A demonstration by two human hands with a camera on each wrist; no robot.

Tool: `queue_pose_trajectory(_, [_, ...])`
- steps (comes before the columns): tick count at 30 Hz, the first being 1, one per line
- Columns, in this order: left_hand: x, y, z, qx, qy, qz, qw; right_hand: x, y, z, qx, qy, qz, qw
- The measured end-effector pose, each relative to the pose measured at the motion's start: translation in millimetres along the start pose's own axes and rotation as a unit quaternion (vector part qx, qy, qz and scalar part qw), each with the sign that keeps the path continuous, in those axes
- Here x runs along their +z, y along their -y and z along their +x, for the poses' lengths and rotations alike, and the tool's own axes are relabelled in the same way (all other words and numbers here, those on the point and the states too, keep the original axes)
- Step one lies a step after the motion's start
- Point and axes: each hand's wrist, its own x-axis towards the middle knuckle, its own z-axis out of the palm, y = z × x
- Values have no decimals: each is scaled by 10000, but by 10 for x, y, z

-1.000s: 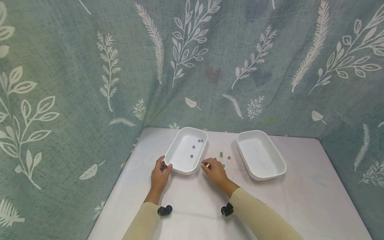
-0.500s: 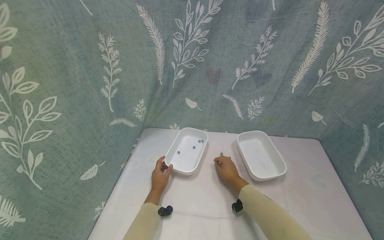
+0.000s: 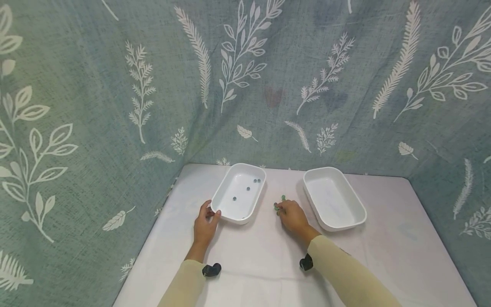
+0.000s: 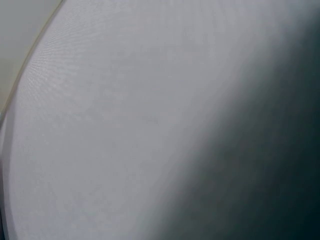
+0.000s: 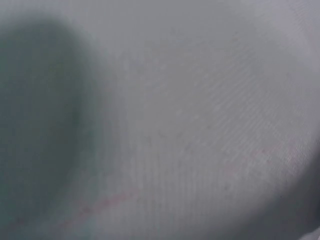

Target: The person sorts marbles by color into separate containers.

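My left hand [image 3: 204, 226] holds the near left corner of the left white tray [image 3: 218, 190], thumb on its rim. Inside that tray lie several small blue-grey marbles [image 3: 248, 189]. Between the two trays, my right hand [image 3: 293, 216] reaches down to the table, its fingertips among a little group of marbles. Green marbles [image 3: 283, 197] and a darker one [image 3: 275, 204] show beside the fingertips; others may be hidden under the hand. Whether the fingers pinch a marble is too small to tell. Both wrist views are blurred and show mostly pale cloth.
A second white tray [image 3: 333, 196], with no marbles visible in it, stands to the right of my right hand. Pale cloth covers the table [image 3: 253, 264]. Leaf-patterned green fabric [image 3: 268, 140] hangs behind and at both sides.
My right hand has moved right, from beside the left tray's rim to the marbles on the table. One marble inside the left tray has rolled leftward. My left hand stays put.
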Motion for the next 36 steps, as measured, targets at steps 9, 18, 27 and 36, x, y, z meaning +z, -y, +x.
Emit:
queue_pose_trajectory(9, [-9,-4,6,-62,50,-38,10000,5,-24,-15,-24,4,-79,10000])
queue_pose_trajectory(18, [-6,44,18,52,83,-107,9999,23,-16,-17,41,-59,-198,9998])
queue_pose_trajectory(27, [3,58,13,94,79,-93,9999,-3,11,-39,87,-104,-32,9999])
queue_pose_trajectory(36, [7,85,24,86,47,-23,9999,0,129,-46,-25,-177,300,9994])
